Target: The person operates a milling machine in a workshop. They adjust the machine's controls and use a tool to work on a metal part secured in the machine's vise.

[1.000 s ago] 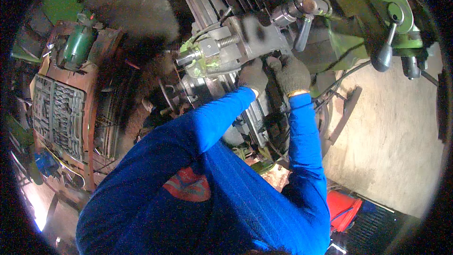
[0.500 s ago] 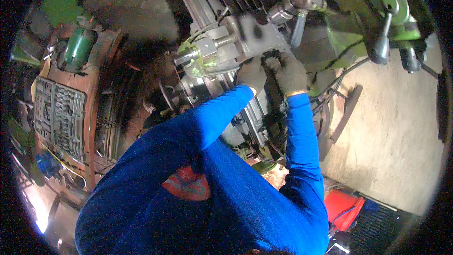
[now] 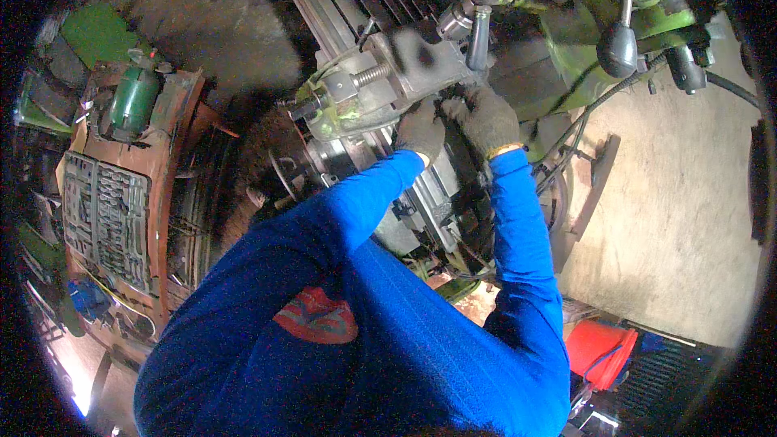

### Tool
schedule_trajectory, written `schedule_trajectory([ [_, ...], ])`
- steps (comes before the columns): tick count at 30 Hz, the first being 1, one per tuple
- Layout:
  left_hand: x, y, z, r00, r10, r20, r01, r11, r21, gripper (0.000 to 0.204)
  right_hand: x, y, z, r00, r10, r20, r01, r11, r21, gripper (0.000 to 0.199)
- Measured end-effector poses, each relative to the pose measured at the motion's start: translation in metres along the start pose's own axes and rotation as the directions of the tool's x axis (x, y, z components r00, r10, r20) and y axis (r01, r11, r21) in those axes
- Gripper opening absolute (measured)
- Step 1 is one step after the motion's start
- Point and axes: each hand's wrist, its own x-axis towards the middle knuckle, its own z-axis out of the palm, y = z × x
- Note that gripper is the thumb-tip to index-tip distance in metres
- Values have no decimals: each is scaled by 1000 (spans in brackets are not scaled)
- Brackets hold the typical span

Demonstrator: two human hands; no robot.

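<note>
Both my hands wear dark work gloves and meet close together at the near side of a grey machine vise (image 3: 421, 61) on a slotted machine table (image 3: 324, 4). My left hand (image 3: 419, 128) is curled against the vise's lower edge. Beside it, my right hand (image 3: 489, 121) has its fingers bent inward toward the left one. Whatever lies between the fingertips is dark and too hidden to name. The vise's threaded screw (image 3: 372, 74) shows left of its body. Just above my right hand hang a metal drill chuck (image 3: 456, 23) and a grey-handled lever (image 3: 478, 40).
At the right, a green machine body carries a ball-ended lever (image 3: 617, 50), with black cables below. A wooden bench (image 3: 166, 125) at the left holds a green cylinder (image 3: 135, 101) and a socket set case (image 3: 105, 210). A red bucket (image 3: 595, 356) stands at lower right.
The whole view has shifted a little, so the machine sits slightly higher and further left. My hands remain together at the vise, with only a slight shift of the fingers.
</note>
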Motion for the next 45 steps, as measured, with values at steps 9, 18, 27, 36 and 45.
schedule_trajectory([
  [9,10,-14,19,987,76,-139,-78,997,-4,40,-1,-3,5,996,92,21,-89,991,-99,43],
  [18,7,-16,24,981,99,-164,-106,994,-30,41,-2,0,7,986,150,77,-146,988,-51,42],
  [27,4,-6,13,997,22,-74,-21,1000,14,39,1,-4,8,976,200,82,-197,979,-45,44],
  [36,4,-5,10,999,-2,-51,2,1000,-3,37,-1,-10,6,985,170,19,-171,985,31,46],
  [45,5,-15,18,993,51,-110,-50,999,9,44,1,-16,-2,968,226,110,-224,974,-32,47],
])
